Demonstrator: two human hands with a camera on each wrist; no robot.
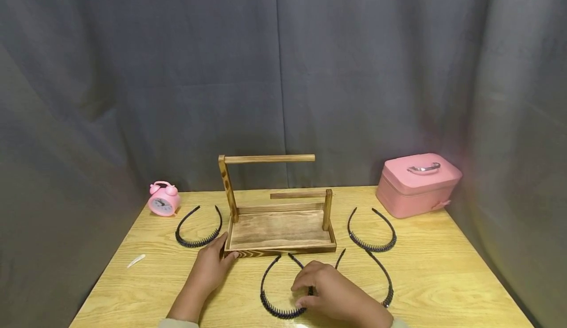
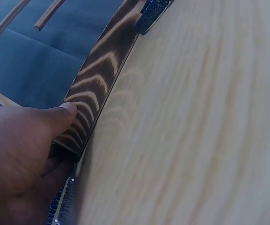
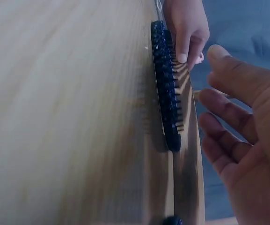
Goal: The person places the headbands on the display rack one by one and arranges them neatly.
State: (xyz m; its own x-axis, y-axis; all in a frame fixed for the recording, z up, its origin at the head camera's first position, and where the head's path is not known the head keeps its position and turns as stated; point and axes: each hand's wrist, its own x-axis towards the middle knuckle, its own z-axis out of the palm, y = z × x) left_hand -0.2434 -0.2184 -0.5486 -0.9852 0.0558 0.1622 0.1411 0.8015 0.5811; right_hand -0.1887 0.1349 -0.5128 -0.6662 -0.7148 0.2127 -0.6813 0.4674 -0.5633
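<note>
A wooden basket with an upright post at each side (image 1: 283, 250) stands mid-table; its top bars reach inward from the posts. My left hand (image 1: 210, 265) grips its front left corner, and the left wrist view shows the thumb on the striped front wall (image 2: 95, 84). In front of the basket lies a dark toothed headband (image 1: 279, 313). My right hand (image 1: 328, 289) is over its right side, hiding part of it. From the right wrist, that hand (image 3: 251, 126) looks loosely bent, thumb apart from the fingers, with a gap to the headband (image 3: 166, 84).
Similar headbands lie left of the basket (image 1: 197, 242), right of it (image 1: 372, 246) and at front right (image 1: 386, 278), partly behind my right arm. A pink alarm clock (image 1: 163, 202) and a white hair clip (image 1: 136, 260) are at left. A pink case (image 1: 416, 190) stands back right.
</note>
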